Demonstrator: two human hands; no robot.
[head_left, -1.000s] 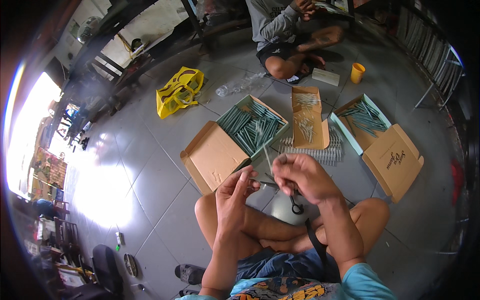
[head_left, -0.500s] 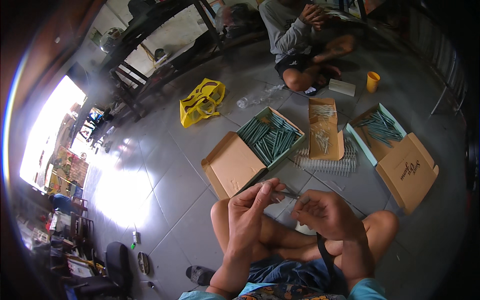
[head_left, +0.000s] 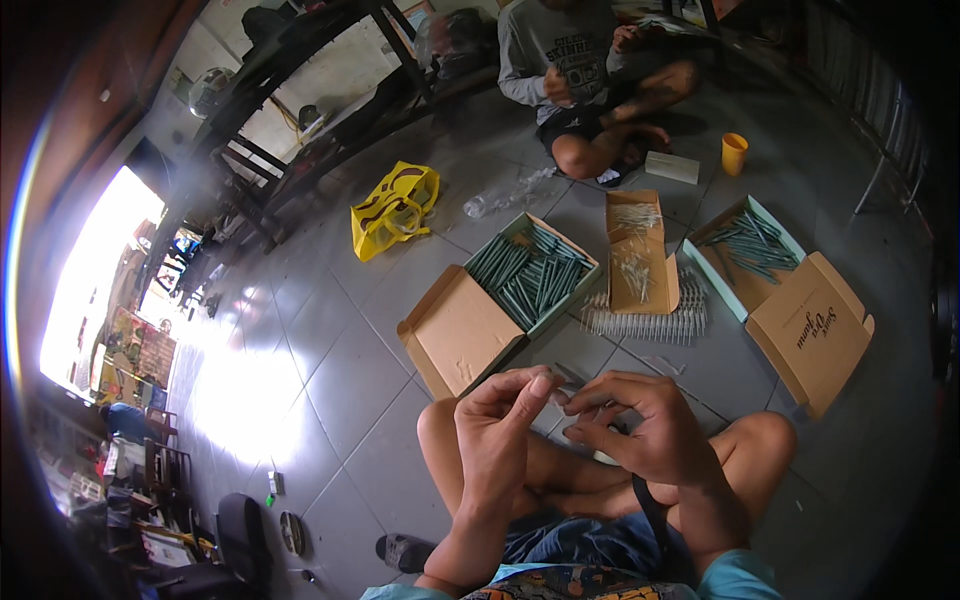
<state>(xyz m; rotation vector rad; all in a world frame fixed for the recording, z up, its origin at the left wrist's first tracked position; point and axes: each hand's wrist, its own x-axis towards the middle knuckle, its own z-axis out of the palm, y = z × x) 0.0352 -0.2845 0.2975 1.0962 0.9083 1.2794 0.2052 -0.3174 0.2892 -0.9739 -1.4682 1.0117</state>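
Observation:
My left hand (head_left: pixel 490 425) pinches a slim dark pen-like stick (head_left: pixel 567 375) between thumb and fingers; most of it is hidden behind the fingertips. Close beside it, my right hand (head_left: pixel 645 425) has its fingers bent and apart from the thumb, their tips near the left thumb. I see nothing gripped in it. Both hands are above my crossed legs. Beyond them lies an open box (head_left: pixel 550 318) full of grey-green pen-like sticks (head_left: pixel 530 272). A narrow cardboard box (head_left: pixel 643 222) holds small clear and white slender pieces (head_left: pixel 632 272).
A row of clear slender pieces (head_left: pixel 645 322) lies under the narrow box. Another open box (head_left: pixel 835 325) with fewer sticks stands right. Farther off are a yellow bag (head_left: pixel 392 210), crumpled clear plastic (head_left: pixel 508 193), an orange cup (head_left: pixel 733 154) and a seated person (head_left: pixel 560 80).
My right hand has shifted left toward the left fingertips, its fingers spreading off the stick's end. The other person's hands have moved apart. The whole view has shifted slightly.

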